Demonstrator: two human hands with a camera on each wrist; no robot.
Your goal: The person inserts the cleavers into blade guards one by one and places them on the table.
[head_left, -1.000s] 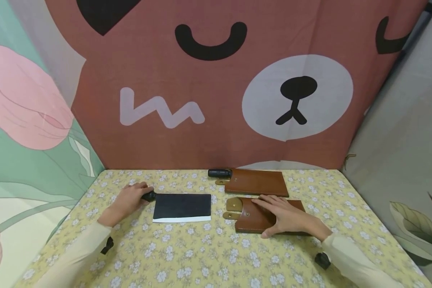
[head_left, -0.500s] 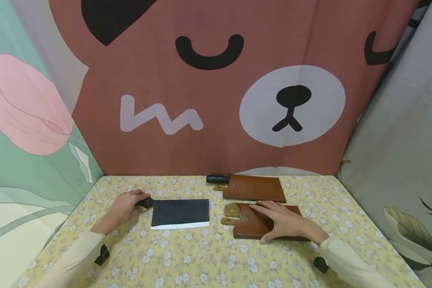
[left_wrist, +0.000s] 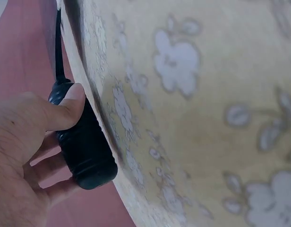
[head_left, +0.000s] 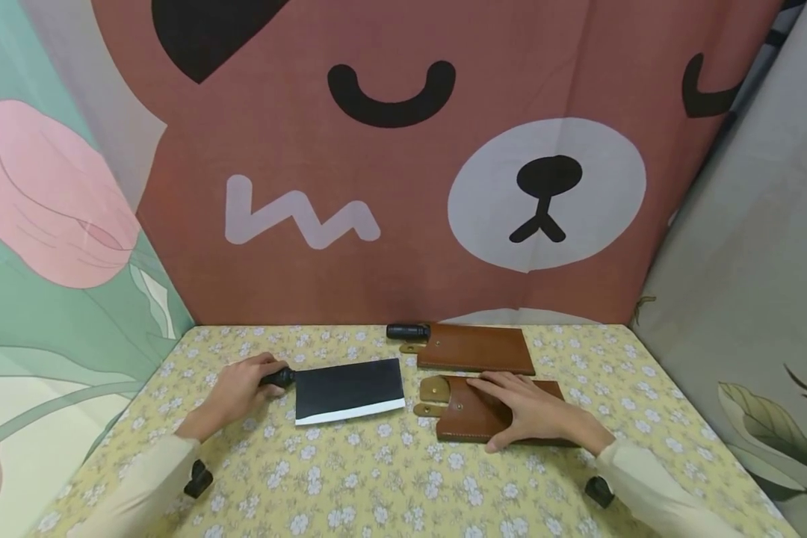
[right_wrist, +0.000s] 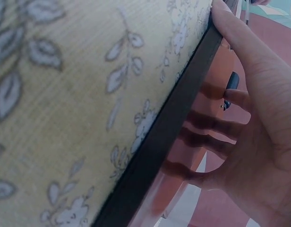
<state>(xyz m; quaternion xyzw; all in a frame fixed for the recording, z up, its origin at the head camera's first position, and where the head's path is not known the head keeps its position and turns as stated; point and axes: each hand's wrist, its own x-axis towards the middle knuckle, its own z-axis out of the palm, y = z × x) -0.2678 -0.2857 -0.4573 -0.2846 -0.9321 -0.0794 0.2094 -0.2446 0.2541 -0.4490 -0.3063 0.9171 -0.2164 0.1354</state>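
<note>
1. The left hand (head_left: 238,387) has its fingers clamped around the black handle (left_wrist: 89,153) of a cleaver (head_left: 350,390).
2. The cleaver, its pale edge toward the person, points right and ends just short of the nearer brown leather sheath (head_left: 467,424).
3. The right hand (head_left: 534,411) rests on that sheath, fingers apart.
4. A farther leather sheath (head_left: 474,349) lies behind it on the flowered counter (head_left: 350,482), a second handle (head_left: 406,332) protruding leftward.
</note>
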